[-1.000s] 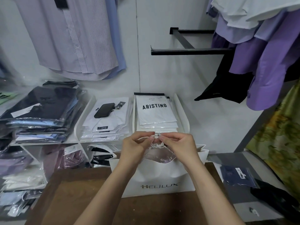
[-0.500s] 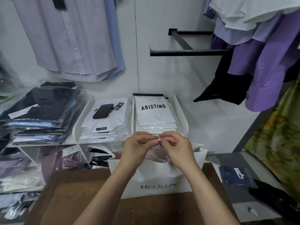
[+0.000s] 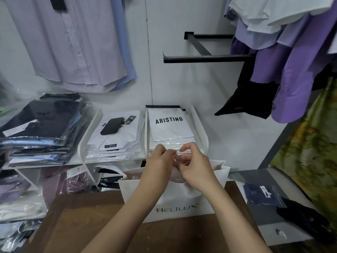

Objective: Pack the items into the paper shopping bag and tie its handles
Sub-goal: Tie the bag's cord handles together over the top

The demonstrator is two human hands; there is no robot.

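Paper shopping bag (image 3: 175, 201), white with "HELILUX" printed on its front, stands upright on the brown desk (image 3: 87, 227), directly below both hands. Something wrapped in clear plastic shows inside its open top, mostly hidden behind the wrists. Left hand (image 3: 158, 165) and right hand (image 3: 196, 169) meet just above the bag's mouth, knuckles almost touching. Each grip is pinched closed, thumb against forefinger, on the handles (image 3: 177, 152), of which only a pale thin strand shows between the fingertips; how the cord is wound cannot be told.

A second ago the twisted loop of handle cord hung plainly visible beneath the fingers and the hands sat a little apart; half a second ago they had drawn together, and now they are closer yet, with the loop hidden behind the fingers and the right forefinger arched higher. The bag has kept its place on the desk.

Beyond the grip, on a white shelf (image 3: 202, 128), lies a stack of packaged white shirts (image 3: 169, 132) marked "ARISTINO". Left of that, another stack carries a black phone (image 3: 112, 126). Farther left sits a pile of dark bagged garments (image 3: 42, 125). To the right of the grip, purple shirts (image 3: 284, 73) hang from a black rail (image 3: 206, 58).
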